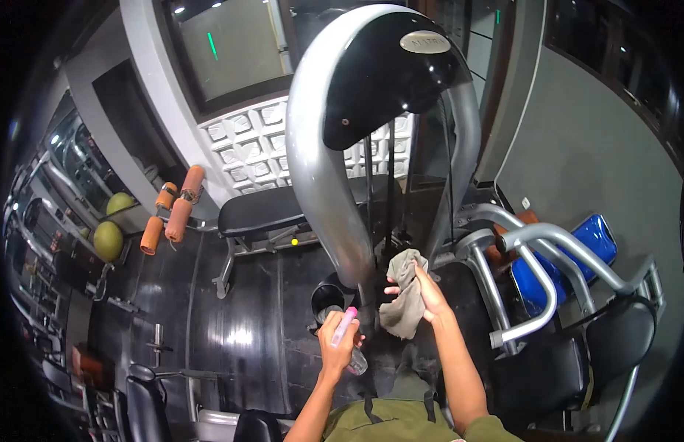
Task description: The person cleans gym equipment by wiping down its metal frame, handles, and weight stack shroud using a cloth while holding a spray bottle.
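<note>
Cloth [405, 300]: seems soft, light, floppy; best held by its bunched middle | bottle [345, 327]: looks smooth, maybe slippery; best gripped round its neck | both held near gym machine [310, 147] | left fingers [332, 324] wrapped round bottle; right fingers [392, 290] half-curled, cloth pinched

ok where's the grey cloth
In the head view, the grey cloth is in the right hand, to the right of the pink-topped bottle.

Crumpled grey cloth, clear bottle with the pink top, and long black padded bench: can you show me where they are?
Crumpled grey cloth [403, 303]: head view, its hanging lower part.
Clear bottle with the pink top [343, 328]: head view, its top.
Long black padded bench [262, 209]: head view, its seat.
</note>
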The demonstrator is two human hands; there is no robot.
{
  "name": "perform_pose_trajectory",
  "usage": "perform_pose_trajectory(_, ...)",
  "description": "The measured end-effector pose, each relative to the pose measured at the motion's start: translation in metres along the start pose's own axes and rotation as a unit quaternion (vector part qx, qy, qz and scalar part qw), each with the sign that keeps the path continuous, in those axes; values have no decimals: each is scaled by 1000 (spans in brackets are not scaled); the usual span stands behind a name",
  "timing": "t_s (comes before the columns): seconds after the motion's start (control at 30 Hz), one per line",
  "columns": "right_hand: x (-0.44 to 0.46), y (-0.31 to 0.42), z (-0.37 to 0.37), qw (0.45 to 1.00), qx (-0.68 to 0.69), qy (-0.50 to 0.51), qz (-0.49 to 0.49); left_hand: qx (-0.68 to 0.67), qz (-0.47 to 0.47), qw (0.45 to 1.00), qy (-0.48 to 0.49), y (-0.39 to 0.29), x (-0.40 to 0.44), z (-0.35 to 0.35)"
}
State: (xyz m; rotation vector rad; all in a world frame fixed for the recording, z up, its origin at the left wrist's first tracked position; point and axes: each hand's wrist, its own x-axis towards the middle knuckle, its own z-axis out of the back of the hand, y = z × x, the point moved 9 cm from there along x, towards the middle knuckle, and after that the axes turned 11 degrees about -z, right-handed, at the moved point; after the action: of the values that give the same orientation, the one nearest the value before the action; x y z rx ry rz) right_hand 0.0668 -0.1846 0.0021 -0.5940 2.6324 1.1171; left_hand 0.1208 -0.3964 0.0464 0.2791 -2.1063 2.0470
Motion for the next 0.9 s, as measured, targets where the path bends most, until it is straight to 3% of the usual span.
perform_pose_trajectory(0.17, -20, -40, 46, 991, 7, -130, -20, 43, 8, 999, 8, 17, -5, -6)
perform_pose_trajectory(0.27, -26, -53, 66, 989, 12, -144, -13, 76, -33, 997, -6, 20, -3, -10)
perform_pose_trajectory(0.57, -27, -72, 81, 998, 52, -34, -32, 172, -136, 975, -45, 16, 13, -21)
perform_pose_trajectory(0.77, -31, -63, 70, 999, -35, 6, -21, 175, -74, 977, -92, 33, 8, -18)
perform_pose_trajectory(0.9, -21, -59, 81, 988, -116, -33, 93, 173, -61, 977, -107, 30, 6, -22)
